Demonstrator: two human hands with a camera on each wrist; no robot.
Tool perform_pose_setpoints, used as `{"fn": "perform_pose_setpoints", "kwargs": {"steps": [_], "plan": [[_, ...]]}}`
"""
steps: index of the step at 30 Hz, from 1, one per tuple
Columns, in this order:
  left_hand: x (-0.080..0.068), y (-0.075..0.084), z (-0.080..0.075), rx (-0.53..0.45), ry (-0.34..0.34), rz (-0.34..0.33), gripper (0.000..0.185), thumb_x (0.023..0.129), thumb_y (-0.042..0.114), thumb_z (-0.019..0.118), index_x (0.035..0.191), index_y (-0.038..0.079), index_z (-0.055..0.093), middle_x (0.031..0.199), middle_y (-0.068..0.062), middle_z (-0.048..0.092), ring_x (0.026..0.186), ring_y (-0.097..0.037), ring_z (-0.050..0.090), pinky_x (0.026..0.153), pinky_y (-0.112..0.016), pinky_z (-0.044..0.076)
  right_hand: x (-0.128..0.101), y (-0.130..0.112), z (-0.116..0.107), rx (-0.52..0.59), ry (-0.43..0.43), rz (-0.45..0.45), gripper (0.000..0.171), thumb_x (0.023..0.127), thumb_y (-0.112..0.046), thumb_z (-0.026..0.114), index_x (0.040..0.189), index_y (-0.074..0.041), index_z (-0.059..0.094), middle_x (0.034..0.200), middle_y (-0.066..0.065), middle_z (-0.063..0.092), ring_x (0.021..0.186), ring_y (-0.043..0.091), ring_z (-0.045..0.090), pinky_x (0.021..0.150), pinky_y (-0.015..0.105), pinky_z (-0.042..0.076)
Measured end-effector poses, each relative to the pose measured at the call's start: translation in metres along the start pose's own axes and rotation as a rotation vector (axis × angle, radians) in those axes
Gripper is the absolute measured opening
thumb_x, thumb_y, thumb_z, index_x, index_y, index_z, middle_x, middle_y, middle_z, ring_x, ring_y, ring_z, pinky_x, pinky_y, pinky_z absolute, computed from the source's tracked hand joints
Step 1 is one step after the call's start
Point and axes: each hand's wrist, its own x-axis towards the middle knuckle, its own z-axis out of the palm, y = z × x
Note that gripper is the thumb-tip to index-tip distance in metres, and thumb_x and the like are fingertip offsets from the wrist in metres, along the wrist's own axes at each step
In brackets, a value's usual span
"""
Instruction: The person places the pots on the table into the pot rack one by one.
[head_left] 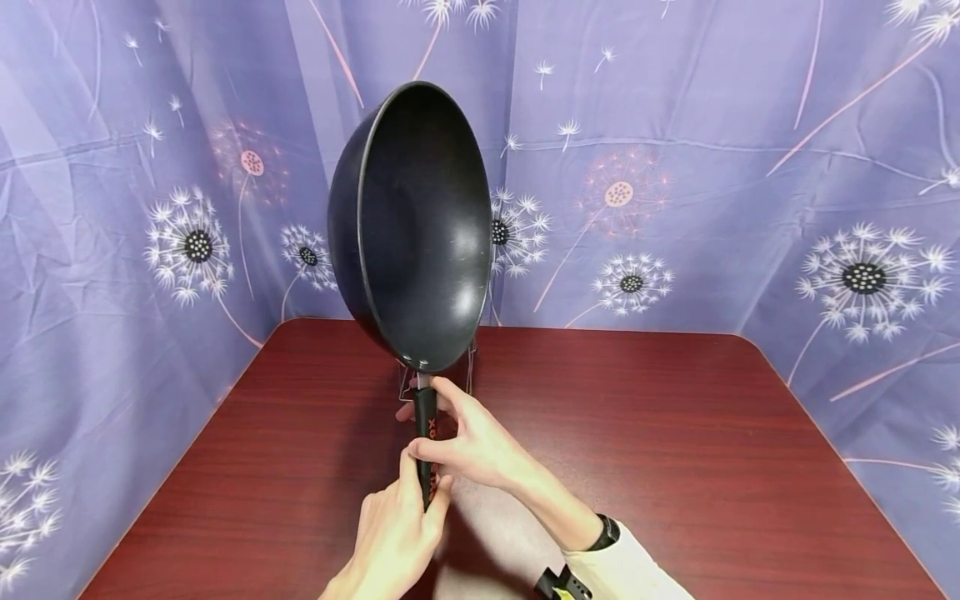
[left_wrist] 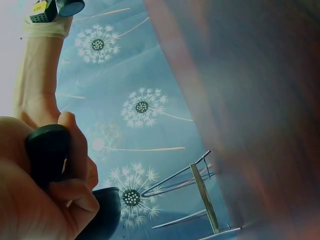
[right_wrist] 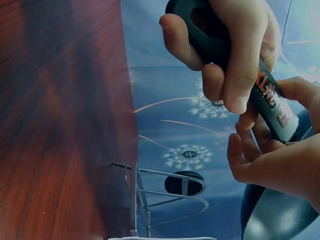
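Note:
I hold a black wok point(head_left: 420, 225) upright above the table, its hollow facing right and its black handle point(head_left: 425, 417) with red lettering pointing down. My left hand point(head_left: 408, 508) grips the handle's lower end point(left_wrist: 47, 155). Just above it, my right hand point(head_left: 450, 437) curls its fingers and thumb round the handle point(right_wrist: 270, 97). In the right wrist view the left hand point(right_wrist: 225, 55) wraps the rounded handle end, and the right hand's fingers point(right_wrist: 250, 160) lie under the lettered part. The wok's dark bowl point(right_wrist: 275, 215) shows below them.
A dark red wooden table point(head_left: 637, 433) lies below the hands. A thin wire rack point(head_left: 470, 367) stands on it behind the wok, also seen as a wire rack point(left_wrist: 200, 190). Blue dandelion-print cloth point(head_left: 712, 167) hangs on three sides.

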Motion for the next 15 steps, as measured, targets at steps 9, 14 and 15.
{"fn": "perform_pose_setpoints", "kwargs": {"steps": [9, 14, 15], "plan": [[-0.002, -0.003, 0.004, 0.05, 0.059, 0.026, 0.033, 0.091, 0.022, 0.068, 0.111, 0.008, 0.047, 0.058, 0.008, 0.055, 0.041, -0.017, 0.051, 0.043, -0.03, 0.035, 0.004, 0.009, 0.001, 0.108, -0.055, -0.043, 0.056, 0.085, -0.004, 0.069, 0.135, -0.019, 0.047, 0.119, 0.004, 0.07, 0.085, 0.01, 0.066, 0.081, 0.024, 0.053], [-0.003, -0.005, 0.005, 0.072, 0.055, 0.026, 0.03, 0.09, 0.021, 0.069, 0.108, 0.008, 0.048, 0.053, 0.009, 0.05, 0.039, -0.015, 0.049, 0.041, -0.028, 0.033, 0.005, 0.016, 0.002, 0.154, -0.07, -0.044, 0.056, 0.085, -0.002, 0.069, 0.135, -0.018, 0.047, 0.121, 0.008, 0.069, 0.09, 0.011, 0.066, 0.085, 0.024, 0.053], [-0.004, -0.005, 0.005, 0.074, 0.049, 0.024, 0.03, 0.09, 0.02, 0.068, 0.108, 0.008, 0.048, 0.053, 0.01, 0.049, 0.039, -0.014, 0.048, 0.041, -0.027, 0.032, 0.005, 0.018, 0.003, 0.158, -0.071, -0.039, 0.056, 0.085, -0.002, 0.069, 0.135, -0.018, 0.047, 0.122, 0.008, 0.069, 0.09, 0.011, 0.067, 0.086, 0.024, 0.053]]}}
